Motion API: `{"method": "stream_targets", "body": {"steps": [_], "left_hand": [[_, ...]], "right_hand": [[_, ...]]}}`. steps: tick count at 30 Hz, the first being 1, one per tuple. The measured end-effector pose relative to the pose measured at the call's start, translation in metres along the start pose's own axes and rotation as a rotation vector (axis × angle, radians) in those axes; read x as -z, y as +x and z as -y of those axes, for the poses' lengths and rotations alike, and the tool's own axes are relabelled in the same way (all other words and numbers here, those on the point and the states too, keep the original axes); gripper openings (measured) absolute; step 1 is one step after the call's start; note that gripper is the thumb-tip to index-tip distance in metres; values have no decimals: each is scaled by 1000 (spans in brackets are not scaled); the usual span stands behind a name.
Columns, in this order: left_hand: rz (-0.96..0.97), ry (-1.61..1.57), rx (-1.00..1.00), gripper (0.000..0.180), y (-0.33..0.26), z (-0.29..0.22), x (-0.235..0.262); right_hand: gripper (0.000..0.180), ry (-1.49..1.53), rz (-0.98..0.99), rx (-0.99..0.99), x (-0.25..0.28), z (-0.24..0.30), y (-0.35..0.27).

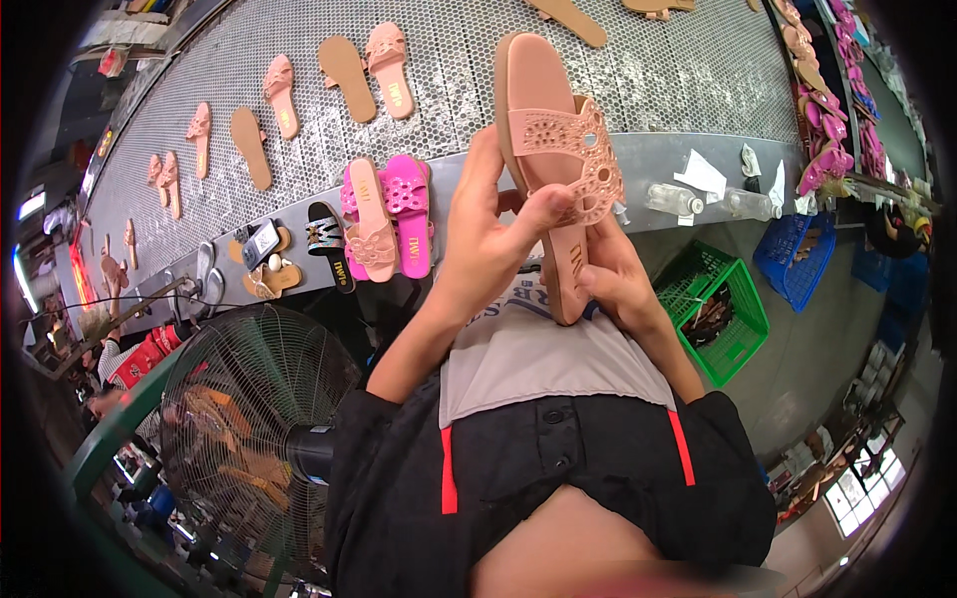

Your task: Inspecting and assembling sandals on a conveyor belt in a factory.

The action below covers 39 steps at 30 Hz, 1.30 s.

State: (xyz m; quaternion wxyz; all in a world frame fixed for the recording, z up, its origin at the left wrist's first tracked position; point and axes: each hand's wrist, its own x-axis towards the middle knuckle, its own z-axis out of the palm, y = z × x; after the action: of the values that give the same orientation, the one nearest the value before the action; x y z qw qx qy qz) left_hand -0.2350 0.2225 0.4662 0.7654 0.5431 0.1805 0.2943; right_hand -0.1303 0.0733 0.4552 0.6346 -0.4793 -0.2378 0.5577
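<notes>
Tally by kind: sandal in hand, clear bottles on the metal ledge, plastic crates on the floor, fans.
pink sandal, held: 1
clear bottles: 2
plastic crates, one green and one blue: 2
fan: 1
Total: 6

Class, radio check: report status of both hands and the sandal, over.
Left hand and right hand both gripping pink sandal, held upright above the lap. More sandals on mesh conveyor behind. Nothing blocking.
</notes>
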Motion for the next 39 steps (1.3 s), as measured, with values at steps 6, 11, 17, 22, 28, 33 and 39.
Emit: {"method": "stream_targets", "body": {"steps": [6,11,17,22,28,33,39], "left_hand": [[-26,356,-110,58,17,12,1],[-61,257,26,51,32,25,2],[-146,228,72,47,71,57,5],[-207,442,-2,42,154,36,15],[-230,309,0,32,362,78,72],[4,1190,211,61,447,178,97],[-174,1737,143,51,379,202,200]], "right_hand": [[102,138,-42,-44,3,-7,11],[97,84,-60,-9,7,-1,32],[78,210,-126,-194,65,-6,61],[15,140,-475,-180,141,-34,62],[12,120,-556,-278,160,-42,81],[25,196,-613,-298,153,-39,99],[32,133,-685,-381,144,-39,110]]}}
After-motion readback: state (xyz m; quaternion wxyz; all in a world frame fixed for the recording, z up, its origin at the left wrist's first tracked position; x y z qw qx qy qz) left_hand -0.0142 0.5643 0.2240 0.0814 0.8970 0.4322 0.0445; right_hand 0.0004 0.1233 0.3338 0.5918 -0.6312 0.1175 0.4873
